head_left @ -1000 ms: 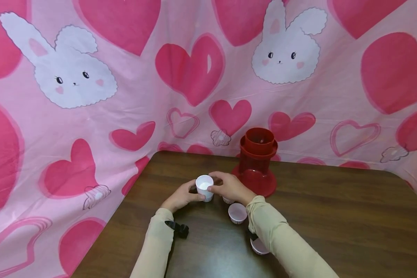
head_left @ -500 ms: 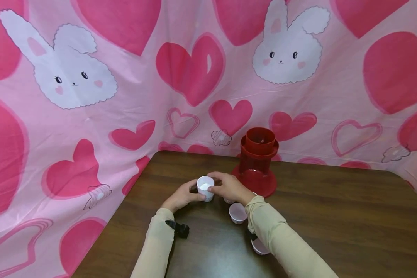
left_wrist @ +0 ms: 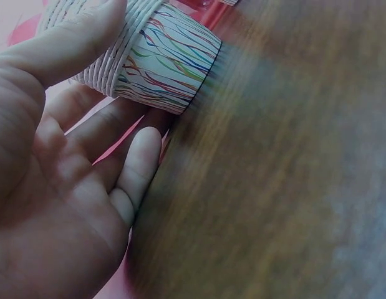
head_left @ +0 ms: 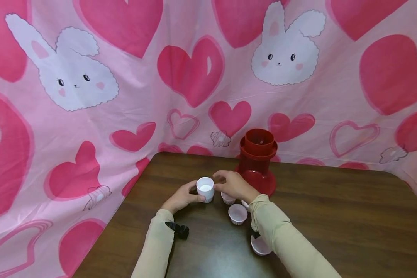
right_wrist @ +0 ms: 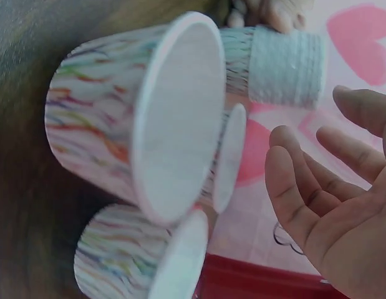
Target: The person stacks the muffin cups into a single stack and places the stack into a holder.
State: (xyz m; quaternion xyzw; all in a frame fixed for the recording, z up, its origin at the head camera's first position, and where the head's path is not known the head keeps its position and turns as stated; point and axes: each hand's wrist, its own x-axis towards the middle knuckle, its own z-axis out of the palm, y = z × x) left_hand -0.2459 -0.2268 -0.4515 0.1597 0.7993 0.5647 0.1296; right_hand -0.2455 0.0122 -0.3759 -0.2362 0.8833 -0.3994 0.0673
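My left hand (head_left: 181, 197) holds a stack of nested white paper baking cups (head_left: 205, 190) between thumb and fingers. In the left wrist view the stack (left_wrist: 171, 59) shows several rolled rims and a wavy multicolour pattern on its lowest cup, whose base is at the tabletop. Just right of the stack is my right hand (head_left: 234, 186), its fingers loosely bent and holding nothing; the right wrist view shows a gap between its fingertips and the stack (right_wrist: 283, 65). Single cups stand near my right forearm, among them a near one (head_left: 238, 214) and another (head_left: 228, 198) under the hand.
Beyond my right hand stands a red plastic dispenser (head_left: 258, 154) with a round base. Another paper cup (head_left: 260, 246) is partly covered by my right sleeve. A pink cloth (head_left: 191, 127) with hearts and rabbits hangs behind the brown wooden table (head_left: 333, 216).
My right hand has come off the stack's rim and shifted slightly right, uncovering more of the cup beneath it. The left hand keeps its hold on the stack.
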